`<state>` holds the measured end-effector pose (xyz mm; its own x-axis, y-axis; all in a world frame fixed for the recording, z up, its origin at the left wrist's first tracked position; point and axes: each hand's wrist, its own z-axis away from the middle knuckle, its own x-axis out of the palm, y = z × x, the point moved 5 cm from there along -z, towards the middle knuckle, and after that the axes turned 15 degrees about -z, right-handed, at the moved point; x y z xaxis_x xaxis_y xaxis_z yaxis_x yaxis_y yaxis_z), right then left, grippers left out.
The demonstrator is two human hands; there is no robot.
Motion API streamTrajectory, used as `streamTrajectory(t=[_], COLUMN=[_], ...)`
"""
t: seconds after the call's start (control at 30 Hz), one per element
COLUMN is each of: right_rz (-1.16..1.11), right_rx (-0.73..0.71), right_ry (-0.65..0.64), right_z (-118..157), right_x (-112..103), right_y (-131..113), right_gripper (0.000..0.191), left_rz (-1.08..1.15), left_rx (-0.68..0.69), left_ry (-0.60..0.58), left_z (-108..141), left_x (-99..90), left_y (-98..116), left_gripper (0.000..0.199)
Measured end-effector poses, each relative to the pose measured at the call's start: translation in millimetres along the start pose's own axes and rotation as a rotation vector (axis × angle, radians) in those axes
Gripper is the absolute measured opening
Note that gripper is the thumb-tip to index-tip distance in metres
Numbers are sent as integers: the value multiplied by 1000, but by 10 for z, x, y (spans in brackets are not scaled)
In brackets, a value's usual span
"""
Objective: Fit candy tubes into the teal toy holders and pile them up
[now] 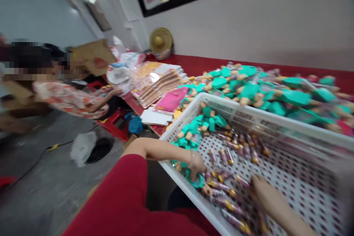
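A white perforated plastic crate point(182, 118) sits in front of me, with my arms reaching over its near rim. My left hand point(197, 166) is down at the crate's left side, gripping a teal toy point(197, 181) among other teal-clad toy figures point(201, 123). My right hand point(262, 191) is at the crate's middle, its fingers curled against small wrapped purple-and-gold sticks point(229, 151). Motion blur and my fingers hide exactly what it holds. A large heap of teal-clad figures point(249, 88) lies on the table beyond the crate.
The red-topped table point(193, 64) runs along the wall, bearing stacked printed packaging point(156, 86) and a pink sheet point(171, 99). A seated co-worker point(69, 97) reaches toward it at left. A red stool point(113, 125), a blue bag point(135, 124) and a white plastic bag point(83, 148) are on the floor.
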<state>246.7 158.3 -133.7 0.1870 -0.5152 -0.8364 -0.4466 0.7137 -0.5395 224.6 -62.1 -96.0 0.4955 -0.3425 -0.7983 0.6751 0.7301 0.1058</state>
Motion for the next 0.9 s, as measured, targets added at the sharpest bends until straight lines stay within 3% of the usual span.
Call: streamTrajectory(t=[0.1,0.2,0.27,0.37,0.47,0.57,0.63,0.7,0.8,0.9], right_rz=[-60,-168,-261,-378,-462,-510,-479,-409,-346,-313], right_rx=[200,309,358,404,405,345,300,276,239,197], right_ry=[-124,-166,-176,-149,-100,-79,-92,-100,-83,-45], right_z=[-102,-182,-165,-116,-133,-203,-237,-242,-214,-192], right_x=[-225,-480,-577,-612,-596,-626,-672,-716,-735,-695], right_y=[-122,-240,-285,-305,-354,-491,-601,-701,-826,-879], right_gripper=[15,29,32,26,22,18,20,23,19,19], left_rz=[65,101,161,270,413,906,1238,1398,1494,1401], left_rx=[102,179,191,205,223,230,260,283,263,214], left_ry=[-83,-136,-152,-138,0,197,149,53,81,199], left_z=[-97,-167,-168,-116,-10,118,170,189,180,173], left_x=[172,175,86,-194,-591,-902,-927,-875,-810,-795], left_y=[-30,-10,-35,-144,-238,-249,-175,-63,66,166], left_gripper=[43,48,48,42,40,48,51,40,21,25])
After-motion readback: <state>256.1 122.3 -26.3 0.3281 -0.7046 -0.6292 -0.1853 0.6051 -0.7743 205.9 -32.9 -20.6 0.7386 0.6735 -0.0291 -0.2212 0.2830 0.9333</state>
